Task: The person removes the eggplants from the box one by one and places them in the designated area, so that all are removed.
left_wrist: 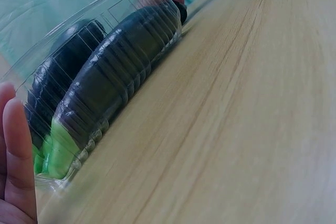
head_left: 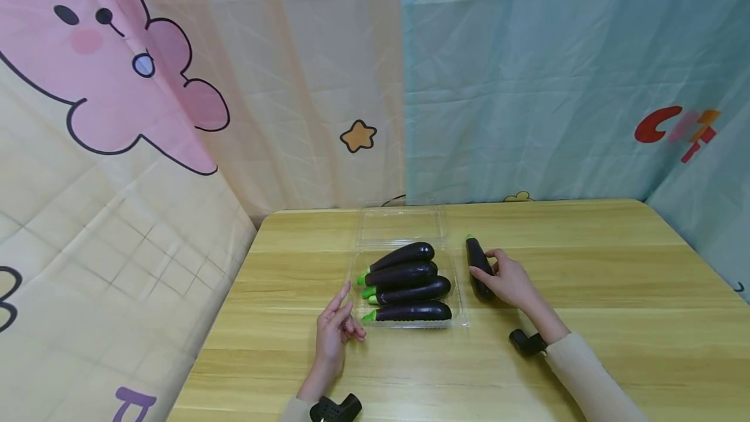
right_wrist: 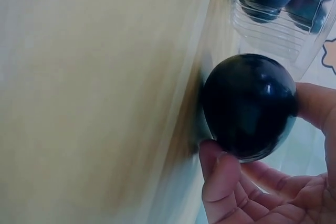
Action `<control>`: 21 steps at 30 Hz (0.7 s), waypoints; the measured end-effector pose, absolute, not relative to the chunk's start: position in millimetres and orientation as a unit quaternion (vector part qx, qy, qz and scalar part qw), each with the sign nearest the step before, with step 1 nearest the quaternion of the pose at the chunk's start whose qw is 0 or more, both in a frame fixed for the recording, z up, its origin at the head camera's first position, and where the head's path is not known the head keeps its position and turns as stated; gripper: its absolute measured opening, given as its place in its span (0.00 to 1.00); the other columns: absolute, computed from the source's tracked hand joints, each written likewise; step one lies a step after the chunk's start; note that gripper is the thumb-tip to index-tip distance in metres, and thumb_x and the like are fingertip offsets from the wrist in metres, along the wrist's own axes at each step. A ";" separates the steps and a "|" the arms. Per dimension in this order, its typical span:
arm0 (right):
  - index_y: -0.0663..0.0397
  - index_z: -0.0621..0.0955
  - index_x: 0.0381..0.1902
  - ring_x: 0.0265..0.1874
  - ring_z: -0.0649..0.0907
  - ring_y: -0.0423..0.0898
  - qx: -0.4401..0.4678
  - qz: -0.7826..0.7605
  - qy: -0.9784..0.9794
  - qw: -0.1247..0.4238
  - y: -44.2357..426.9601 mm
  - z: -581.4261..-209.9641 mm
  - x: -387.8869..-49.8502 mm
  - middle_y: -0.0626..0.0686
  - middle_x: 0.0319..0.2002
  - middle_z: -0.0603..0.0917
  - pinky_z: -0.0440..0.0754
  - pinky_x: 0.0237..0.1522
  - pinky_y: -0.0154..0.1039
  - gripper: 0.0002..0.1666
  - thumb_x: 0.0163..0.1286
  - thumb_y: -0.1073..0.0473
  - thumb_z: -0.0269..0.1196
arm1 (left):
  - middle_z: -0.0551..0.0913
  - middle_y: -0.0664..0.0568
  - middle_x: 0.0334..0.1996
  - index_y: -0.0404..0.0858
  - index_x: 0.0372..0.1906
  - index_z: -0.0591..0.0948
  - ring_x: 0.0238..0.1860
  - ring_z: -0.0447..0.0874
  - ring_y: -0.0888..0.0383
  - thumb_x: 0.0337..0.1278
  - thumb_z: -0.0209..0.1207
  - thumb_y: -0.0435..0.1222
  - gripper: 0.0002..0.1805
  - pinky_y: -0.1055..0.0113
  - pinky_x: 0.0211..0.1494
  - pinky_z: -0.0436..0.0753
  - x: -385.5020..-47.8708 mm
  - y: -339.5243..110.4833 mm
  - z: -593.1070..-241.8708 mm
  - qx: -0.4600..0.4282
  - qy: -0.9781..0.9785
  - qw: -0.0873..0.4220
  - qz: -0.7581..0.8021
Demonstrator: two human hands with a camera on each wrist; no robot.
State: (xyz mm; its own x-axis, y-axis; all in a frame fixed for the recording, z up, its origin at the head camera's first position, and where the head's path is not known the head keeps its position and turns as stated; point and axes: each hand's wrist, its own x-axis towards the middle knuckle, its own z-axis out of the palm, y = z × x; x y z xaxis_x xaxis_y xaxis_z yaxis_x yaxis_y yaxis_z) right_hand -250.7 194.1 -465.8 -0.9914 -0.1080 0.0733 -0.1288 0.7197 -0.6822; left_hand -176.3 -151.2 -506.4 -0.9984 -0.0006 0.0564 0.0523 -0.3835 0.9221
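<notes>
A clear plastic clamshell box [head_left: 459, 314] lies with its lid folded back on the table, holding several dark purple eggplants [head_left: 413, 311] with green stem ends to the left. To the right of the box, my right hand [head_left: 508, 281] grips one more eggplant [head_left: 477, 259] between thumb and fingers; its rounded end [right_wrist: 249, 106] faces the right wrist view. My left hand [head_left: 335, 331] is at the box's left side, index finger extended and the others loosely bent, holding nothing. Whether it touches the box wall [left_wrist: 118, 19] I cannot tell.
The lid [head_left: 401, 223] lies flat behind the box. Everything rests on a light wooden table [head_left: 615, 292]. Printed curtains [head_left: 316, 83] hang behind and beside it. A black wrist camera [head_left: 335, 409] sits on the left wrist, another black camera [head_left: 527, 342] on the right.
</notes>
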 end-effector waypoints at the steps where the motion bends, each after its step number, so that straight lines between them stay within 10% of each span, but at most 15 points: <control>1: 0.72 0.68 0.59 0.24 0.78 0.48 0.062 0.369 -0.927 0.014 194.1 -466.0 -250.6 0.59 0.30 0.80 0.75 0.24 0.39 0.37 0.66 0.46 0.62 | 0.68 0.55 0.10 0.32 0.71 0.59 0.15 0.79 0.60 0.69 0.47 0.32 0.27 0.70 0.21 0.80 -176.2 -151.2 -506.4 -0.023 -0.555 0.016 -0.832; 21: 0.73 0.68 0.59 0.21 0.74 0.45 0.058 0.356 -0.933 0.007 198.9 -468.6 -248.7 0.54 0.28 0.78 0.72 0.24 0.40 0.40 0.69 0.40 0.56 | 0.68 0.55 0.11 0.33 0.71 0.59 0.15 0.79 0.60 0.69 0.47 0.33 0.28 0.69 0.21 0.80 -175.2 -151.2 -505.9 -0.021 -0.559 0.019 -0.829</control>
State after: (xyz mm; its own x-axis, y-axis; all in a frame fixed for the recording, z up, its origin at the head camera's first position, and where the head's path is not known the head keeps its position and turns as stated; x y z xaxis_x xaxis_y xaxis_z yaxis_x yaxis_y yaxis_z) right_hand -248.7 198.9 -468.6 -0.9932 -0.1035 0.0540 -0.1131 0.7397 -0.6633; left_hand -175.2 -151.2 -505.9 -0.9984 -0.0079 0.0552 0.0541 -0.3751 0.9254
